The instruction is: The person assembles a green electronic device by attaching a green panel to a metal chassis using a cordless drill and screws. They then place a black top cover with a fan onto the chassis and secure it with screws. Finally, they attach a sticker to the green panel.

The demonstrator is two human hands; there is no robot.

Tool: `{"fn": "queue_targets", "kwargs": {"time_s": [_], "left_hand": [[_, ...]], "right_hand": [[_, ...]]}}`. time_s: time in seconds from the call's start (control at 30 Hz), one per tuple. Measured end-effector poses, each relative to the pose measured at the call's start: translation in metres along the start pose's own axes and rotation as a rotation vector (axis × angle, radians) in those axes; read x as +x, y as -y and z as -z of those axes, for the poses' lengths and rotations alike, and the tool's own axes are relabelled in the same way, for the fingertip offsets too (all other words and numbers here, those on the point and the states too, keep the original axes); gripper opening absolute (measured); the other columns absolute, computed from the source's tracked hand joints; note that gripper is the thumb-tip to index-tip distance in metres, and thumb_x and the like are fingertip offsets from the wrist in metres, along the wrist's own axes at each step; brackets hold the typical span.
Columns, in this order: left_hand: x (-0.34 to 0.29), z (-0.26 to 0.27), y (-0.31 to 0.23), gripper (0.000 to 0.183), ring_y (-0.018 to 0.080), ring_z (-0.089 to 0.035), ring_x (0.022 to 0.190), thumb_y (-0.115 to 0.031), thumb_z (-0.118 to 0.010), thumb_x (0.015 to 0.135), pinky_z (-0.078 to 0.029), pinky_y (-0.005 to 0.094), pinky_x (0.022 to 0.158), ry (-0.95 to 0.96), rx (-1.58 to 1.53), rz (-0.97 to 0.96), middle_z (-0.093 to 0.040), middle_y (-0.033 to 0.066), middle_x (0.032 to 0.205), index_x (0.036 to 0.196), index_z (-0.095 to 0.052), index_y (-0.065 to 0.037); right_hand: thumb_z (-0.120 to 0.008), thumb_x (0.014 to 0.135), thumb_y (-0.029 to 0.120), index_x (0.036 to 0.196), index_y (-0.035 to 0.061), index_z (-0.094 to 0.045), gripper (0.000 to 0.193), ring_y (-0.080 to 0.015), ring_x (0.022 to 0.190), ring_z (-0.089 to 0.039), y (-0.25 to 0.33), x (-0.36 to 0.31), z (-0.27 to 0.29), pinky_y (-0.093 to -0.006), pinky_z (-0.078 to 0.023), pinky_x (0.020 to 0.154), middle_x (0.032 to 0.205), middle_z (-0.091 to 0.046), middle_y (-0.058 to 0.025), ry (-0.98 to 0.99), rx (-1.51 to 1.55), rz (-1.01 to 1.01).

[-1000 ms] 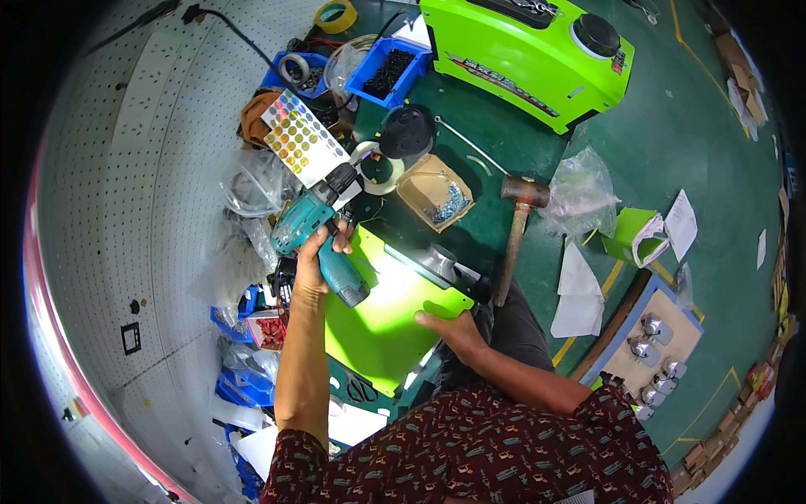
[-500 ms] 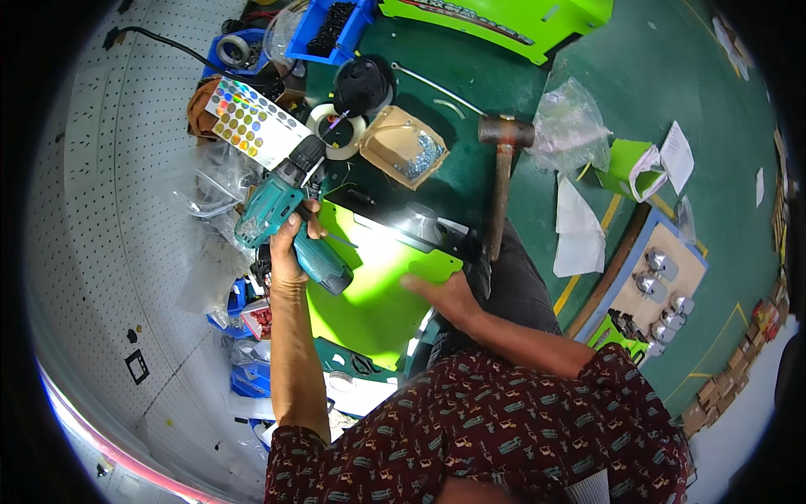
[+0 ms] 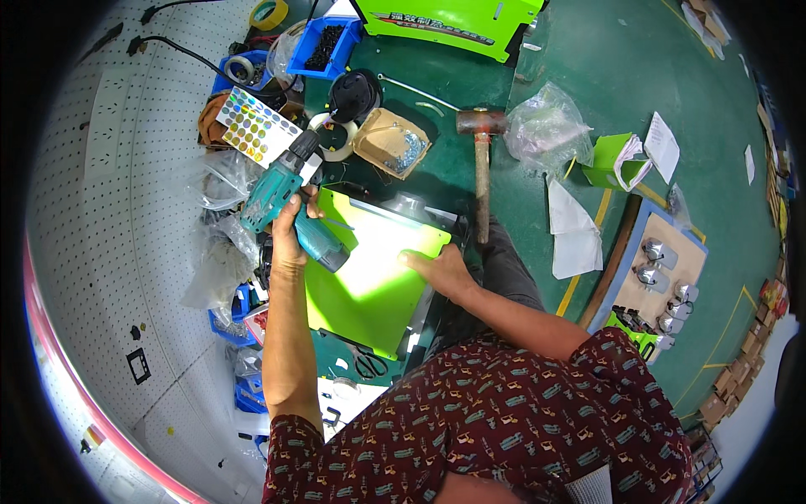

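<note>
In my left hand point(image 3: 290, 231) is a teal cordless drill point(image 3: 274, 195), its black chuck tilted toward the far side. The fingers wrap its handle, and the battery end hangs over a bright green sheet panel point(image 3: 365, 290). My right hand point(image 3: 443, 270) grips the panel's right edge, the thumb lying on top and the other fingers hidden beneath. Glare from a strong light washes out the panel's middle. Just beyond its far edge, a round metallic part point(image 3: 409, 204) is partly visible.
Beyond the panel are a cardboard tray point(image 3: 369, 151) of small screws, a tape roll point(image 3: 337, 151), a mallet point(image 3: 482, 168) and a blue bin point(image 3: 317, 69) of black screws. A sticker sheet point(image 3: 256, 126) lies left. Scissors point(image 3: 366, 363) lie nearer me. A larger green panel point(image 3: 453, 21) stands at the back.
The whole view has shifted slightly. Both hands keep their holds on the drill and the panel, and the panel sits a little differently in view.
</note>
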State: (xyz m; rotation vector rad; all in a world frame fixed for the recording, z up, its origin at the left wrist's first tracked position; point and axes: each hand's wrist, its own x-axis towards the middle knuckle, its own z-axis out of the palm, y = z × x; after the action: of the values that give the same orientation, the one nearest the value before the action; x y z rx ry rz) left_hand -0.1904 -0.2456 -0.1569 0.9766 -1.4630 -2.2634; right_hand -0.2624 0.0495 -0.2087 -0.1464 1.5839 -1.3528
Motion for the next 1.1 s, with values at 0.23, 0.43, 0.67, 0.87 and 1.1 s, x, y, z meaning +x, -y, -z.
{"fn": "queue_targets", "kwargs": {"time_s": [0.23, 0.43, 0.67, 0.87, 1.1], "left_hand": [[0.003, -0.007, 0.001, 0.042, 0.0138, -0.061, 0.075, -0.032, -0.073, 0.093, -0.053, 0.0327, 0.077, -0.015, 0.001, 0.004, -0.066, 0.0070, 0.086, 0.113, -0.067, 0.005], [0.002, -0.004, 0.000, 0.045, 0.0128, -0.059, 0.077, -0.034, -0.073, 0.094, -0.051, 0.0308, 0.078, 0.023, 0.019, 0.010, -0.065, 0.0060, 0.087, 0.115, -0.067, 0.004], [-0.001, -0.010, 0.001, 0.040, 0.0128, -0.059, 0.074, -0.033, -0.073, 0.094, -0.050, 0.0301, 0.074, -0.038, 0.079, 0.018, -0.066, 0.0042, 0.086, 0.115, -0.067, 0.001], [-0.002, -0.011, -0.001, 0.038, 0.0140, -0.063, 0.075, -0.030, -0.074, 0.092, -0.052, 0.0305, 0.071, -0.021, 0.133, 0.000, -0.070, 0.0079, 0.096, 0.115, -0.066, -0.001], [0.001, -0.029, -0.010, 0.039, 0.0160, -0.065, 0.078, -0.026, -0.074, 0.090, -0.053, 0.0317, 0.076, -0.006, 0.155, -0.023, -0.072, 0.0140, 0.106, 0.117, -0.066, 0.001]], "right_hand": [[-0.074, 0.096, 0.028, 0.118, -0.0001, -0.072, 0.036, -0.0140, 0.097, -0.065, 0.008, -0.005, 0.001, -0.0319, -0.052, 0.086, 0.109, -0.074, -0.0052, 0.030, 0.213, -0.006], [-0.068, 0.101, 0.030, 0.125, 0.0029, -0.070, 0.036, -0.0144, 0.103, -0.062, 0.027, -0.004, 0.004, -0.0321, -0.049, 0.091, 0.116, -0.071, -0.0038, -0.014, 0.307, -0.164], [-0.066, 0.103, 0.034, 0.124, 0.0034, -0.070, 0.038, -0.0140, 0.101, -0.062, 0.021, -0.004, 0.009, -0.0312, -0.049, 0.089, 0.113, -0.072, -0.0029, 0.022, 0.186, -0.060], [-0.067, 0.101, 0.035, 0.121, 0.0017, -0.071, 0.039, -0.0137, 0.098, -0.063, 0.015, -0.002, 0.010, -0.0318, -0.050, 0.088, 0.110, -0.072, -0.0030, 0.010, 0.213, -0.077], [-0.070, 0.098, 0.037, 0.120, 0.0013, -0.072, 0.043, -0.0145, 0.097, -0.063, 0.006, 0.000, 0.009, -0.0320, -0.050, 0.086, 0.108, -0.071, -0.0050, 0.021, 0.314, -0.061]]}}
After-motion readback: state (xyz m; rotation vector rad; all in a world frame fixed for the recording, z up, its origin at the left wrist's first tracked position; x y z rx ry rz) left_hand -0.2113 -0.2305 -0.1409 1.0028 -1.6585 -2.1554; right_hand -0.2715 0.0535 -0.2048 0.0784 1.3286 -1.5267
